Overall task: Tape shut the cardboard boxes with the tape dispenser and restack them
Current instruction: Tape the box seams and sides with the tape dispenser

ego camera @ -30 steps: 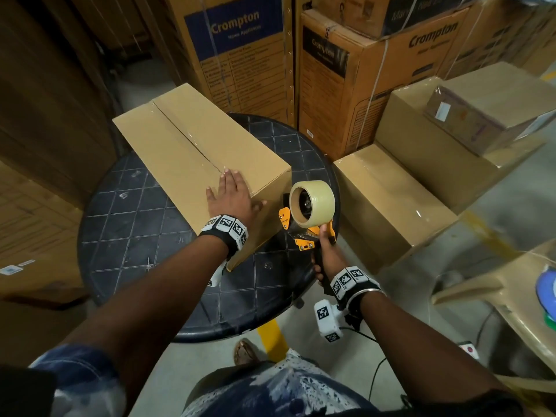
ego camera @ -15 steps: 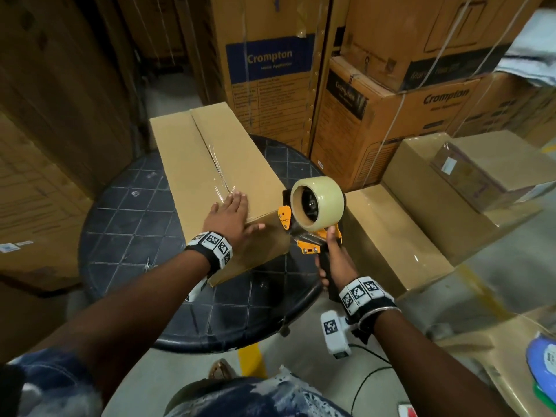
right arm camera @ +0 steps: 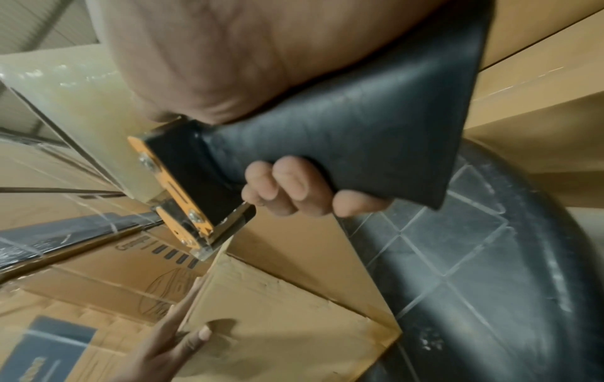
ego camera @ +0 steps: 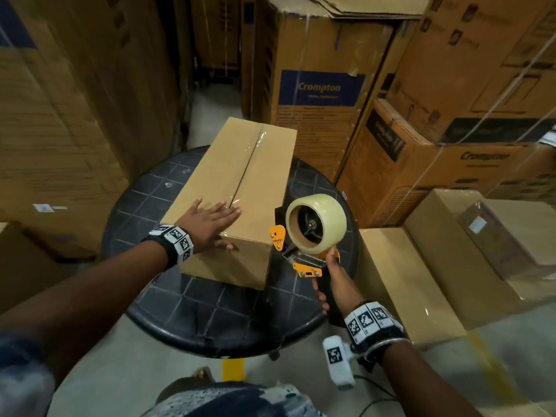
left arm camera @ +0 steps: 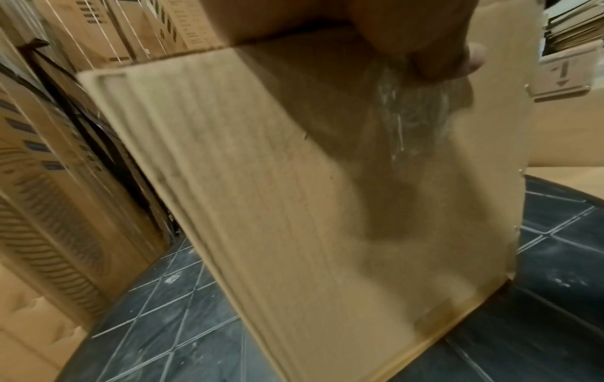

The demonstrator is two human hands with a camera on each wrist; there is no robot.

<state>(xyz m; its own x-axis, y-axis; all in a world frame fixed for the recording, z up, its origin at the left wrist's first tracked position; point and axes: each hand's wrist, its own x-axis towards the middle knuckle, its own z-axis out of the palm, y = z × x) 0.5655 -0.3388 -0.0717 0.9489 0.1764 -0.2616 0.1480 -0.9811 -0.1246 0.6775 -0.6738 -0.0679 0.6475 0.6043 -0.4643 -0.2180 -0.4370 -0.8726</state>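
Note:
A long plain cardboard box [ego camera: 237,182] lies on a round black table [ego camera: 168,311], with clear tape along its top seam. My left hand [ego camera: 207,221] lies flat on the box's near end, fingers straight on top and thumb over the front face [left arm camera: 326,206]. My right hand [ego camera: 334,278] grips the black handle [right arm camera: 343,139] of an orange tape dispenser [ego camera: 313,233] carrying a roll of clear tape. The dispenser is held just right of the box's near corner, off the cardboard. In the right wrist view my left hand's fingers [right arm camera: 183,325] lie along the box edge.
Tall printed cartons [ego camera: 319,85] crowd the back and both sides. A stack of taped plain boxes [ego camera: 421,281] stands on the floor at right, close to the table. A yellow floor line [ego camera: 231,368] runs under the table's near edge.
The box has turned on the table so its far end swings right, now running almost straight away from me. My left hand stayed on its near end. The dispenser stayed beside the near corner.

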